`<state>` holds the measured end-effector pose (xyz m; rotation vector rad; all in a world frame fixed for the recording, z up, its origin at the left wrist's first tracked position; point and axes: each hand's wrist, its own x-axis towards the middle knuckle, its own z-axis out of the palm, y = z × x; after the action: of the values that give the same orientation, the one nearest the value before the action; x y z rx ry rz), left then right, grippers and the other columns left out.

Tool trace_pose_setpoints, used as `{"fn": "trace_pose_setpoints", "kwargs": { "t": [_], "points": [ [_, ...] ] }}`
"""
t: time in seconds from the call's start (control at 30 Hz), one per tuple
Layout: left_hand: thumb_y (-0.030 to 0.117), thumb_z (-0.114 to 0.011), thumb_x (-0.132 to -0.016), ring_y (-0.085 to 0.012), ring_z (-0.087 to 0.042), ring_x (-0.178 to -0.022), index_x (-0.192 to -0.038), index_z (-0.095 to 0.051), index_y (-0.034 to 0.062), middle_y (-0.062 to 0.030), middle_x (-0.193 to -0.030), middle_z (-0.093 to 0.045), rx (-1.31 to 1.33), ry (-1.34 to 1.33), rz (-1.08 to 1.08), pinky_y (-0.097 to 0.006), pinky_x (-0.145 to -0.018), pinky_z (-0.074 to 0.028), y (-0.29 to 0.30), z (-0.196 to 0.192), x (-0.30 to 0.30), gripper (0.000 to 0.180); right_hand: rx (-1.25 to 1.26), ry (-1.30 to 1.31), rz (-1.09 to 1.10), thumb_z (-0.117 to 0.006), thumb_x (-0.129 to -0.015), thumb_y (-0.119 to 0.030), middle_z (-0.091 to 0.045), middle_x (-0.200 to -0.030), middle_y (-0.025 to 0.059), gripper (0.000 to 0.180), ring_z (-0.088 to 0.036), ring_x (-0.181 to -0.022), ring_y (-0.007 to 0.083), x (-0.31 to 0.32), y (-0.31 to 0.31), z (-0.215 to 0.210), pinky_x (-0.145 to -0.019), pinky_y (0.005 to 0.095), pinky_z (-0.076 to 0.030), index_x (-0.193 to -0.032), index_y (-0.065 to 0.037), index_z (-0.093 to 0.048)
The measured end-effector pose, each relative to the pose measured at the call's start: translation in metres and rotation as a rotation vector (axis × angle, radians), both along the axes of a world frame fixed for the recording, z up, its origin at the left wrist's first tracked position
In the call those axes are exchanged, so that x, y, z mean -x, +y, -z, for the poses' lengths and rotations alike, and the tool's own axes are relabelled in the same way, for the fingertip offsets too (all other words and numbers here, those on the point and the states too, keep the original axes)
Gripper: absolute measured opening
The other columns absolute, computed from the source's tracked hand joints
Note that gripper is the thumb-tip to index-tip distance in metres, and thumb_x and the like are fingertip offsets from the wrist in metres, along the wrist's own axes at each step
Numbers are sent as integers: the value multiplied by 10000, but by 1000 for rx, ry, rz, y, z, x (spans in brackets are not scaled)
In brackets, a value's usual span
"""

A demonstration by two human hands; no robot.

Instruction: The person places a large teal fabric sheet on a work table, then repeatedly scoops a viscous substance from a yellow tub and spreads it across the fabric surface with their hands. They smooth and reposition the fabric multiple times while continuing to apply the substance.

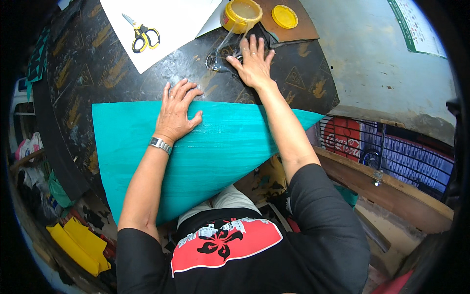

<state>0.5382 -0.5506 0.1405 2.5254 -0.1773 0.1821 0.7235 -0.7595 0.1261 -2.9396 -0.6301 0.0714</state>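
A large turquoise sheet (220, 142) with wet, streaky marks lies on the dark table and hangs over its near edge. My left hand (177, 110) rests on the sheet's far edge, fingers spread and holding nothing, the fingertips reaching past it. Beyond the sheet, my right hand (254, 61) is stretched out with its fingers apart, over or touching a dark item I cannot make out. Left of its thumb lies a small round metal-looking object (213, 62). Just behind stands an open yellow tub (241, 16) of pale paste, with clear strands running down its side.
Yellow-and-black scissors (142, 35) lie on white paper (171, 19) at the far left. A yellow lid (284, 16) sits on a brown board (306, 29). A grey wall and a metal grille (382, 152) bound the right side. Yellow material (81, 245) lies low on the left.
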Motion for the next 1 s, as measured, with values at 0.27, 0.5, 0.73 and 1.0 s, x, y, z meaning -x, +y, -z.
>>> {"fn": "trace_pose_setpoints", "kwargs": {
  "t": [0.27, 0.5, 0.73, 1.0],
  "points": [
    [264, -706, -740, -267, -388, -1356, -1187, -589, 173, -53, -1313, -523, -13, -12, 3, -552, -1171, -203, 0, 0, -1, 471, 2, 38, -182, -373, -880, -751, -112, -1628, 110, 876, 5, -1505, 324, -9, 41, 9, -1130, 665, 64, -1540, -184, -267],
    [255, -707, -737, -275, -391, -1354, -1184, -590, 165, -62, -1309, -528, -8, -19, 13, -550, -1168, -208, 0, 1, 0, 470, -71, 103, -480, -341, -958, -636, -220, -1606, 85, 736, -91, -1498, 318, 26, 48, 10, -1114, 697, 49, -1532, -179, -285],
    [247, -707, -731, -275, -385, -1359, -1176, -585, 171, -57, -1312, -523, 14, -3, 3, -558, -1171, -198, -1, -6, 0, 468, -778, 1142, -189, -8, -977, -648, -655, -1231, 141, 941, -455, -1344, 233, -19, -2, -93, -1189, 378, -183, -1192, -21, -676],
    [246, -703, -739, -267, -376, -1367, -1174, -586, 173, -48, -1314, -522, 27, 2, 2, -557, -1177, -193, -1, -3, 0, 456, -271, -99, -163, -508, -914, -562, -189, -1604, 142, 787, -41, -1501, 341, -107, 31, -83, -1133, 681, -15, -1521, -117, -277]
  ]
}}
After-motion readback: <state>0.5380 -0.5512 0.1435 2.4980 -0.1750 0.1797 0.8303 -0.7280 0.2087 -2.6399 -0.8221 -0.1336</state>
